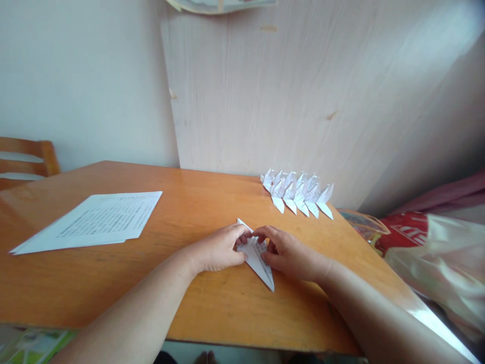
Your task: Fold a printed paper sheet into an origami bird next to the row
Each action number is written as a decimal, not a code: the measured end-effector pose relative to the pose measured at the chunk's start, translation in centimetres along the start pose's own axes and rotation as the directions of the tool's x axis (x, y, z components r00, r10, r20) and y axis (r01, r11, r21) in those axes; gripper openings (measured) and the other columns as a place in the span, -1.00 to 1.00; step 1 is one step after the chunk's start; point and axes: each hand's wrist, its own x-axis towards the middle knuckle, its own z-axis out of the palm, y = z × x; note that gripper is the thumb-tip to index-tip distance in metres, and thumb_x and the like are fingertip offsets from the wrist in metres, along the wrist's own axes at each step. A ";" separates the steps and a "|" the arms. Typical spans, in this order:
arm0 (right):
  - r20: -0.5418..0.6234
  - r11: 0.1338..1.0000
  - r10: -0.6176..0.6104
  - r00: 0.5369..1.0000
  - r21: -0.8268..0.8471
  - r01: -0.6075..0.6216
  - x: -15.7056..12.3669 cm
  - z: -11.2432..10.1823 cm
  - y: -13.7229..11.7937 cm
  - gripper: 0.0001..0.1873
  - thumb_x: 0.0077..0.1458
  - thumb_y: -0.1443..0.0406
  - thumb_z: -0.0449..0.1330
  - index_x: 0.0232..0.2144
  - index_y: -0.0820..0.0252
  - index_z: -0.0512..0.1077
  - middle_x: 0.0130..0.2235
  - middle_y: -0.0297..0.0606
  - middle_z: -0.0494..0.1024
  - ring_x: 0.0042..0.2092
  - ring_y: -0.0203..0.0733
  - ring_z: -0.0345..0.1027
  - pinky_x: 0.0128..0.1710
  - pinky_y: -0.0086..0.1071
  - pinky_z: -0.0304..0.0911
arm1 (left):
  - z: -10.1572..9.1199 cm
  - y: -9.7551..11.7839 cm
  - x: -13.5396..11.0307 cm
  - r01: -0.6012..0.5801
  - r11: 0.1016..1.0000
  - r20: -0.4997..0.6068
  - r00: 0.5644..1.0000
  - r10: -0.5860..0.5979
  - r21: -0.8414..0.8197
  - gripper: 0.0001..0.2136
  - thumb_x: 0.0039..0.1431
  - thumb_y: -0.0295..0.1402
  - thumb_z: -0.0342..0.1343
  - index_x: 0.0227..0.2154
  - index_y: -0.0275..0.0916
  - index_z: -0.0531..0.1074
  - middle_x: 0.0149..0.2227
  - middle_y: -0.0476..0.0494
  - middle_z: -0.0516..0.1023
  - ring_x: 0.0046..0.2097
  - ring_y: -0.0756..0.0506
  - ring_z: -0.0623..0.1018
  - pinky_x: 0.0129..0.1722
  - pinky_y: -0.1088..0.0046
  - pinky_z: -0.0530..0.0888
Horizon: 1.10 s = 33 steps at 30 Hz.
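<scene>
L hand [223, 246] & R hand [290, 254] gripped folded paper [259, 263] from opp. sides, prob. to steady it; paper models [301, 195] stood beyond it.

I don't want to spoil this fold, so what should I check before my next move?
1. Left hand touching the folded paper: ok.
2. Right hand at the same paper: ok, at its right side.
3. Creases beneath the fingers sharp: cannot tell, partly covered.
4. Printed sheets apart from both hands: ok, off to the left.
5. Folded pieces apart from the hands: ok, grouped farther back on the table.
</scene>
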 end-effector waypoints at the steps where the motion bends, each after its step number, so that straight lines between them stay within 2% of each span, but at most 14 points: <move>1: -0.003 1.000 0.005 1.000 -0.004 -0.005 0.0 0.0 0.0 -0.51 0.00 0.50 0.15 0.02 0.16 0.36 -0.26 -0.29 0.48 -0.35 -0.29 0.32 -0.37 -0.45 0.19 | 0.0 0.0 0.0 0.010 1.000 -0.001 1.000 -0.010 -0.024 -0.64 -0.02 -0.47 0.11 -0.09 -0.20 0.37 -0.17 -0.10 0.49 -0.16 -0.11 0.50 -0.18 0.38 0.44; 6: -0.013 1.000 0.010 1.000 -0.025 -0.011 -0.1 -0.1 0.1 -0.59 0.03 0.47 0.15 -0.03 0.18 0.38 -0.27 -0.28 0.50 -0.35 -0.28 0.33 -0.38 -0.44 0.18 | 0.1 -0.3 -0.1 0.037 0.993 0.010 0.999 -0.036 -0.114 -0.66 0.08 -0.38 0.13 -0.05 -0.20 0.34 -0.21 -0.08 0.48 -0.18 -0.09 0.48 -0.17 0.38 0.43; 10: -0.035 0.999 -0.010 0.999 -0.047 0.008 -0.1 -0.3 0.0 -0.67 0.06 0.43 0.15 -0.08 0.19 0.40 -0.24 -0.26 0.52 -0.32 -0.26 0.35 -0.35 -0.43 0.20 | -0.1 0.0 0.0 0.023 0.989 0.029 0.999 -0.019 -0.143 -0.69 0.15 -0.27 0.12 -0.05 -0.21 0.39 -0.25 -0.07 0.48 -0.22 -0.08 0.46 -0.23 0.41 0.41; 13: -0.029 0.997 -0.023 0.999 -0.077 0.021 0.0 -0.4 -0.1 -0.72 0.09 0.41 0.14 -0.10 0.19 0.42 -0.25 -0.25 0.50 -0.32 -0.26 0.34 -0.33 -0.41 0.21 | -0.5 0.6 0.1 -0.009 0.995 0.065 0.998 0.016 -0.104 -0.76 0.24 -0.17 0.04 -0.25 -0.24 0.46 -0.32 -0.05 0.44 -0.25 -0.06 0.43 -0.24 0.42 0.38; 15: -0.022 0.994 -0.031 0.999 -0.104 0.029 0.0 -0.4 -0.1 -0.72 0.10 0.41 0.14 -0.11 0.18 0.43 -0.25 -0.25 0.49 -0.31 -0.25 0.34 -0.32 -0.40 0.22 | -0.8 1.0 0.1 -0.027 0.997 0.085 0.996 0.033 -0.072 -0.68 0.28 -0.12 -0.02 -0.41 -0.25 0.43 -0.36 -0.04 0.39 -0.28 -0.05 0.40 -0.25 0.43 0.36; 18: -0.008 0.993 -0.036 0.999 -0.109 0.035 0.0 -0.3 0.0 -0.72 0.12 0.41 0.13 -0.10 0.17 0.45 -0.23 -0.25 0.47 -0.30 -0.26 0.35 -0.30 -0.40 0.24 | -1.1 1.2 0.1 -0.033 0.998 0.111 0.993 0.040 -0.059 -0.60 0.32 -0.09 -0.11 -0.49 -0.26 0.38 -0.39 -0.04 0.36 -0.31 -0.04 0.39 -0.27 0.45 0.36; 20: -0.005 0.994 -0.032 0.999 -0.102 0.032 0.0 -0.1 0.1 -0.73 0.14 0.39 0.14 -0.09 0.16 0.45 -0.21 -0.25 0.46 -0.30 -0.27 0.35 -0.29 -0.40 0.24 | -1.1 1.1 0.1 -0.039 0.999 0.116 0.992 0.043 -0.037 -0.64 0.29 -0.14 -0.07 -0.52 -0.25 0.38 -0.38 -0.05 0.37 -0.32 -0.03 0.39 -0.31 0.47 0.35; 25: -0.024 0.993 -0.016 1.000 -0.119 0.013 0.0 0.2 -0.3 -0.75 0.14 0.27 0.24 -0.10 0.15 0.48 -0.20 -0.22 0.43 -0.30 -0.26 0.34 -0.31 -0.40 0.23 | -0.7 0.7 -0.2 0.014 0.996 0.068 0.997 -0.020 0.083 -0.89 0.01 -0.32 0.16 -0.47 -0.22 0.34 -0.39 0.01 0.38 -0.36 -0.02 0.36 -0.42 0.50 0.28; 29: -0.026 0.992 -0.012 1.000 -0.122 0.009 0.2 0.4 -0.5 -0.72 0.09 0.27 0.27 -0.10 0.15 0.48 -0.22 -0.23 0.42 -0.29 -0.25 0.34 -0.30 -0.40 0.24 | -0.6 0.8 -0.4 0.029 0.994 0.050 0.998 -0.034 0.104 -0.83 -0.05 -0.37 0.18 -0.34 -0.19 0.37 -0.34 0.00 0.41 -0.33 -0.05 0.38 -0.39 0.48 0.28; 33: -0.043 0.995 -0.024 0.999 -0.100 0.020 0.2 0.5 -0.4 -0.70 0.08 0.37 0.22 -0.09 0.15 0.46 -0.22 -0.25 0.42 -0.33 -0.29 0.33 -0.33 -0.43 0.23 | -0.7 0.7 -0.5 0.036 0.994 0.049 0.998 -0.041 0.104 -0.77 -0.05 -0.38 0.19 -0.27 -0.18 0.38 -0.28 -0.02 0.44 -0.28 -0.08 0.41 -0.34 0.46 0.31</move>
